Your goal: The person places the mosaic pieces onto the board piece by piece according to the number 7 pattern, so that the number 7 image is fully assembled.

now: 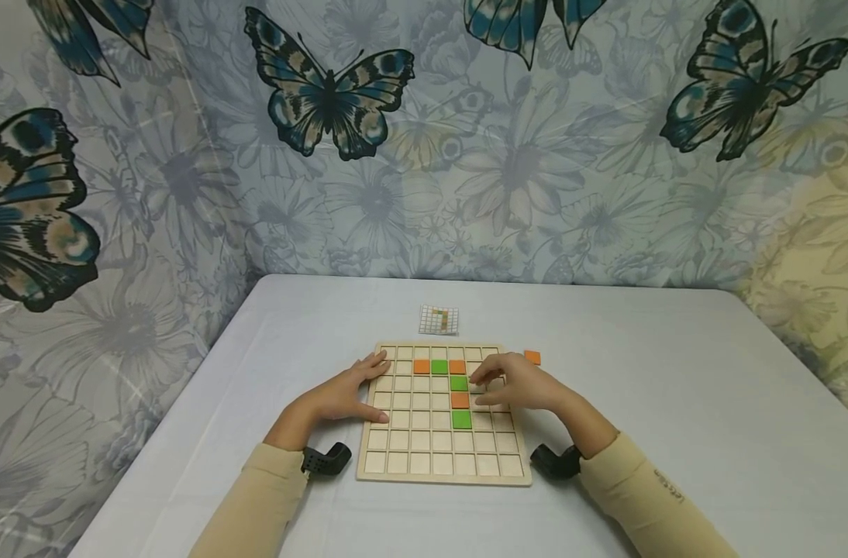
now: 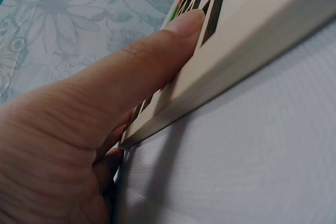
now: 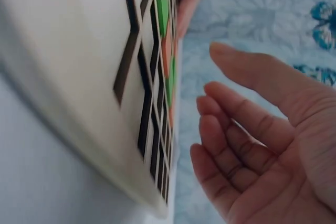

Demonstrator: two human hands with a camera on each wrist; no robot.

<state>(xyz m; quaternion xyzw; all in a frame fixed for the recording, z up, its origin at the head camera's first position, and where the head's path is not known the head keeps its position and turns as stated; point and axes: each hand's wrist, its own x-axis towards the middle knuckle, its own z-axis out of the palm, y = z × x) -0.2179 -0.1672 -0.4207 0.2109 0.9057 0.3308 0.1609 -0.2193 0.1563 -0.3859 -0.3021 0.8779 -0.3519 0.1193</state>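
A wooden grid board [image 1: 403, 463] lies on the white table with orange and green square tiles in some of its cells. Three tiles run across an upper row: an orange tile [image 1: 422, 366], a green tile [image 1: 439, 366] and another orange one. Below the last, green, orange and green tiles go down one column. My left hand [image 1: 340, 394] rests along the board's left edge, its thumb on top of the frame. Over the right part of the grid hovers my right hand [image 1: 525, 382], fingers loosely bent, nothing between thumb and fingertips in the right wrist view.
One loose orange tile [image 1: 532, 357] lies off the board's upper right side. Behind the board is a small card [image 1: 439, 319] printed with a coloured grid pattern. A cloth with butterflies [image 1: 329, 97] hangs behind the table [image 1: 640, 349].
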